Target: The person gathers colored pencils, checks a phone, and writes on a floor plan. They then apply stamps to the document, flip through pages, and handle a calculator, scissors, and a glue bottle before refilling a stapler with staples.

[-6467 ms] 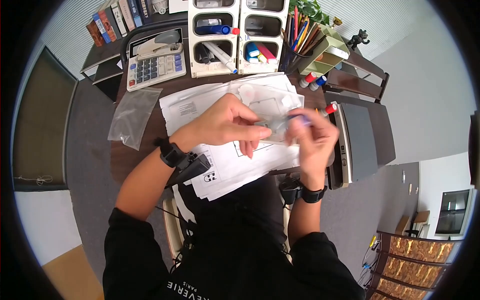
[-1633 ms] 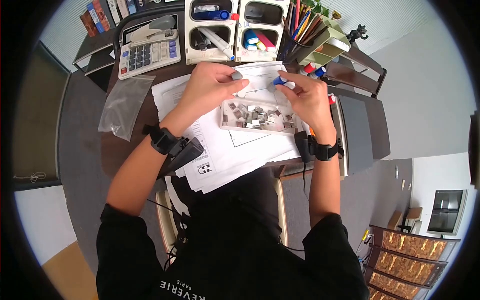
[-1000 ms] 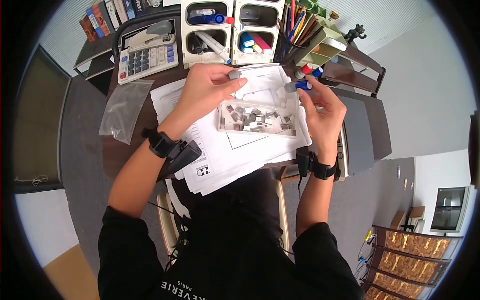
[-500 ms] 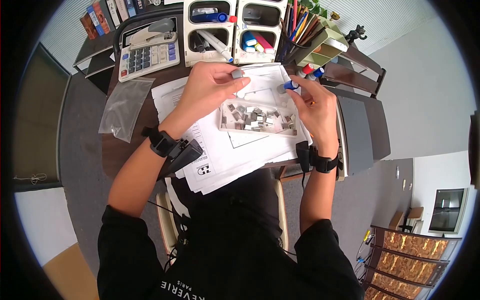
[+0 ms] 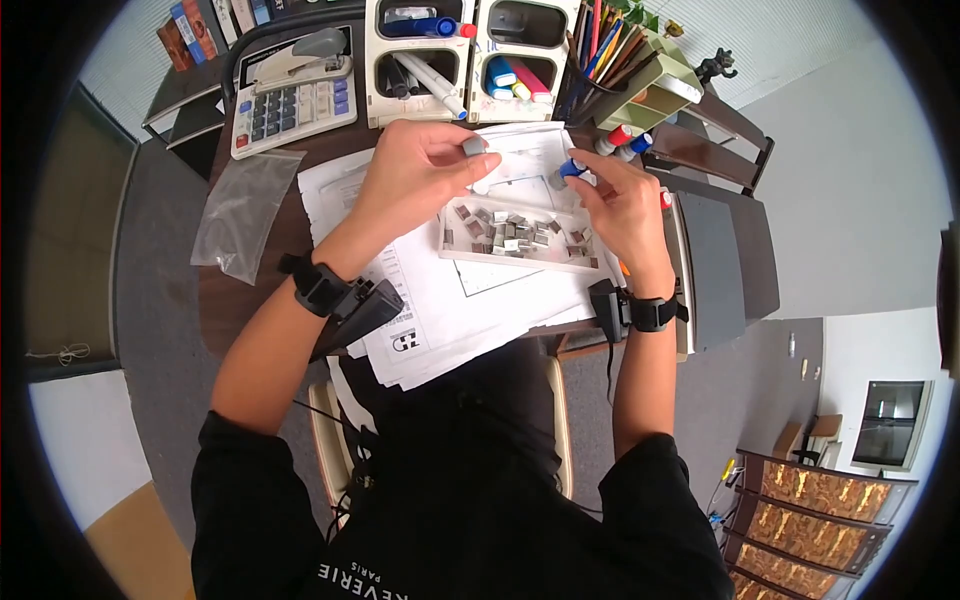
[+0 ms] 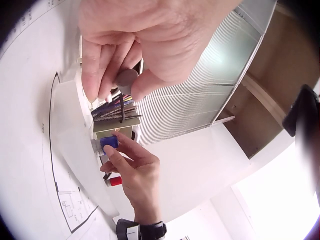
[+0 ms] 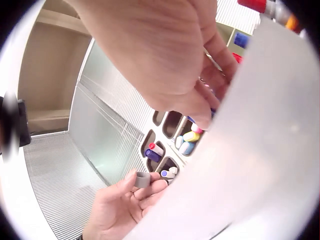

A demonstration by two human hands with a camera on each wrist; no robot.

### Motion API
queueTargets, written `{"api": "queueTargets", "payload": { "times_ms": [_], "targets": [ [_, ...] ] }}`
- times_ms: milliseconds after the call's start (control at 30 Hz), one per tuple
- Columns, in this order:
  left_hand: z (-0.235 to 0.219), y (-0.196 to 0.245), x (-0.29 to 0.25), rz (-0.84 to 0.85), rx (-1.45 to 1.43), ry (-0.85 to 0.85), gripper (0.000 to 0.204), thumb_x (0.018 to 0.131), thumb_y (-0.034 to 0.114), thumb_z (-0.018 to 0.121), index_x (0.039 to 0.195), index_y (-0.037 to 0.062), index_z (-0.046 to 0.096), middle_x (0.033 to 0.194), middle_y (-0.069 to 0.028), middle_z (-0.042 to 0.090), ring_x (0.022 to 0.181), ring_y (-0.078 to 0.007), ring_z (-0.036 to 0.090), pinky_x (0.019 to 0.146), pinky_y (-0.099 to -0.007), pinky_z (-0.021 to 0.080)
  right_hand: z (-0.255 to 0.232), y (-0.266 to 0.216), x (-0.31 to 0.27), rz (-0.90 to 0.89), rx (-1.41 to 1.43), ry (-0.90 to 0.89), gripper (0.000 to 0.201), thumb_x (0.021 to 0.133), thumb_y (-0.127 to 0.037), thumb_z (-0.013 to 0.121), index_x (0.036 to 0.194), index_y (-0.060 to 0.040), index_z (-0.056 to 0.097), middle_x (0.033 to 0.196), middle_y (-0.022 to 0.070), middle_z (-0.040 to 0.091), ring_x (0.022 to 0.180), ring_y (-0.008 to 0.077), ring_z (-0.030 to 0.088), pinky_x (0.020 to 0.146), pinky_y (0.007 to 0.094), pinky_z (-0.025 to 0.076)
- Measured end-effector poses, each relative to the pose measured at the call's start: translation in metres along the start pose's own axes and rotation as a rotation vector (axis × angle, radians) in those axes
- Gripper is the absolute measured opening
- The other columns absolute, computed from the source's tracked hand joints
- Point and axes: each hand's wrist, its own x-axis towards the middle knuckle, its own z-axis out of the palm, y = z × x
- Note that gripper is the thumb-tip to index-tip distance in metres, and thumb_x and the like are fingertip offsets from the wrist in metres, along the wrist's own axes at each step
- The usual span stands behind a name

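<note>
My left hand (image 5: 415, 180) pinches a short grey cap (image 5: 473, 146) between thumb and fingers. The right wrist view shows that cap (image 7: 143, 180) as a hollow cylinder. To the right, my right hand (image 5: 625, 200) holds a small blue-and-clear bottle (image 5: 571, 167) by its blue part, tilted with the clear end downward. In the left wrist view the bottle (image 6: 108, 143) sits between thumb and fingertips. Below and between both hands lies a shallow clear plastic box (image 5: 520, 263) with several small metal clips (image 5: 512, 232) in it. Printed papers (image 5: 430, 330) lie under the box.
A calculator (image 5: 295, 115) and a clear plastic bag (image 5: 245, 215) lie at the left. White organizers (image 5: 470, 65) with markers and a pencil cup (image 5: 590, 100) stand behind. Small red- and blue-topped bottles (image 5: 614, 138) stand at the back right, near a dark grey machine (image 5: 715, 260).
Earlier both hands were close together over the box; now they are apart. Over the last second my right hand moved slightly left and the bottle tipped downward. The left hand stayed almost still.
</note>
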Motion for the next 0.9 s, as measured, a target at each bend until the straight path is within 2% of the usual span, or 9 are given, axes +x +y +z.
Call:
{"api": "queueTargets", "payload": {
  "times_ms": [133, 300, 333, 400, 500, 567, 733, 833, 900],
  "targets": [
    [0.000, 0.006, -0.002, -0.011, 0.009, -0.020, 0.030, 0.092, 0.015, 0.074, 0.114, -0.0057, 0.070, 0.093, -0.0082, 0.073, 0.082, -0.0092, 0.067, 0.067, -0.0234, 0.058, 0.006, 0.011, -0.001, -0.033, 0.038, 0.015, 0.029, 0.080, -0.005, 0.077, 0.109, -0.0032, 0.074, 0.090, 0.0180, 0.071, 0.062, 0.0265, 0.066, 0.059, 0.0328, 0.051],
    [0.001, 0.002, 0.000, -0.017, 0.001, -0.002, 0.031, 0.093, 0.017, 0.074, 0.113, -0.0059, 0.070, 0.092, -0.0080, 0.073, 0.082, -0.0092, 0.067, 0.067, -0.0236, 0.058, -0.001, 0.004, -0.008, 0.081, 0.066, 0.064, 0.030, 0.082, -0.003, 0.077, 0.112, -0.0027, 0.073, 0.088, 0.0116, 0.074, 0.063, 0.0152, 0.067, 0.059, 0.0275, 0.053],
    [0.003, 0.003, 0.000, 0.022, -0.026, 0.026, 0.028, 0.091, 0.016, 0.075, 0.108, -0.0066, 0.071, 0.084, -0.0062, 0.072, 0.073, -0.0074, 0.064, 0.063, -0.0227, 0.055, -0.001, 0.005, -0.011, 0.077, 0.070, 0.057, 0.030, 0.082, -0.003, 0.077, 0.112, -0.0027, 0.073, 0.088, 0.0116, 0.074, 0.063, 0.0152, 0.067, 0.059, 0.0275, 0.053],
    [0.004, 0.002, -0.002, 0.055, -0.050, 0.053, 0.026, 0.088, 0.014, 0.076, 0.102, -0.0073, 0.073, 0.075, -0.0045, 0.071, 0.064, -0.0056, 0.062, 0.058, -0.0218, 0.051, 0.001, 0.009, -0.021, 0.265, 0.422, 0.274, 0.033, 0.085, -0.003, 0.076, 0.118, -0.0007, 0.070, 0.089, 0.0095, 0.073, 0.065, 0.0125, 0.066, 0.061, 0.0258, 0.054],
    [0.004, 0.004, 0.000, 0.068, -0.092, 0.068, 0.027, 0.088, 0.014, 0.076, 0.104, -0.0077, 0.073, 0.077, -0.0056, 0.071, 0.065, -0.0065, 0.063, 0.059, -0.0221, 0.052, -0.004, 0.006, -0.033, 0.291, 0.623, 0.436, 0.035, 0.089, -0.003, 0.073, 0.122, 0.0047, 0.065, 0.089, 0.0086, 0.070, 0.069, 0.0130, 0.068, 0.064, 0.0263, 0.056],
    [0.001, 0.006, -0.001, 0.029, -0.009, 0.017, 0.030, 0.091, 0.014, 0.075, 0.113, -0.0072, 0.069, 0.091, -0.0082, 0.072, 0.082, -0.0087, 0.067, 0.067, -0.0235, 0.057, -0.003, -0.001, -0.042, 0.313, 0.694, 0.554, 0.035, 0.092, -0.004, 0.072, 0.123, 0.0069, 0.063, 0.087, 0.0082, 0.069, 0.069, 0.0144, 0.069, 0.065, 0.0268, 0.056],
    [0.004, 0.006, -0.004, 0.089, -0.071, -0.066, 0.032, 0.092, 0.004, 0.071, 0.121, -0.0078, 0.063, 0.098, -0.0110, 0.073, 0.087, -0.0115, 0.068, 0.075, -0.0239, 0.057, 0.024, -0.022, -0.065, 0.359, 0.897, 0.679, 0.031, 0.093, -0.001, 0.068, 0.122, 0.0061, 0.061, 0.095, 0.0112, 0.070, 0.069, 0.0169, 0.070, 0.064, 0.0274, 0.057],
    [0.007, 0.002, -0.004, 0.116, -0.169, -0.210, 0.032, 0.090, -0.006, 0.069, 0.121, -0.0069, 0.059, 0.108, -0.0136, 0.071, 0.098, -0.0161, 0.070, 0.080, -0.0263, 0.058, 0.043, -0.031, -0.074, 0.323, 0.935, 0.683, 0.033, 0.090, 0.002, 0.070, 0.121, 0.0052, 0.059, 0.098, 0.0130, 0.070, 0.071, 0.0152, 0.070, 0.067, 0.0264, 0.055],
    [0.009, 0.010, -0.009, 0.046, -0.177, -0.255, 0.033, 0.088, -0.007, 0.070, 0.119, -0.0066, 0.059, 0.107, -0.0144, 0.071, 0.097, -0.0159, 0.069, 0.081, -0.0268, 0.058, 0.051, -0.034, -0.082, 0.259, 0.786, 0.669, 0.031, 0.086, 0.002, 0.075, 0.114, 0.0043, 0.062, 0.098, 0.0122, 0.071, 0.073, 0.0140, 0.069, 0.069, 0.0249, 0.054]
  ]
}}
